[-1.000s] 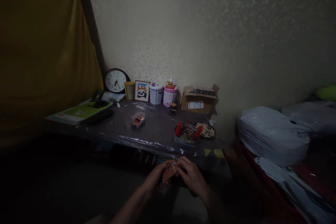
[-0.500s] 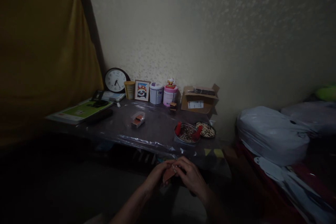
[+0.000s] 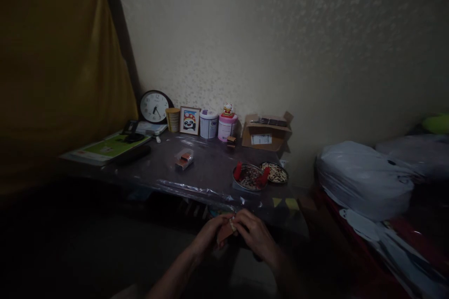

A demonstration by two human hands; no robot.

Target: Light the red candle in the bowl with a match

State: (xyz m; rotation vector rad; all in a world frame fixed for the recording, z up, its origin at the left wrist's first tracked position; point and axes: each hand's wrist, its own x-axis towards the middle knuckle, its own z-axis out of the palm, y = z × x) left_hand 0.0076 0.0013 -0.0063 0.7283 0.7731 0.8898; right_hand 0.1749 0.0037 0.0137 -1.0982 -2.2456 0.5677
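Below the table's front edge, my left hand (image 3: 209, 233) is closed around a small reddish-brown box (image 3: 224, 231), flat and held at a tilt. My right hand (image 3: 255, 233) is closed at the box's right end, its fingertips pinching small pale pieces (image 3: 232, 225) there. The fingers partly cover these pieces, and the dim light hides their kind. On the table beyond stand a round metal dish (image 3: 249, 182) of small dark and pale bits with two red objects in it, and a second round dish (image 3: 275, 174) of pale, dark-flecked pieces.
The table (image 3: 210, 175) has a shiny plastic cover. Small brown boxes in clear wrap (image 3: 184, 160) lie at its middle. Along the wall stand a clock (image 3: 154, 106), a panda picture (image 3: 190, 121), two tubs (image 3: 228, 128) and a carton (image 3: 266, 133). Full bags (image 3: 365, 177) sit at right.
My right fingertips have shifted slightly at the box's end, and more of the pale pieces shows. Both hands stay in nearly the same place.
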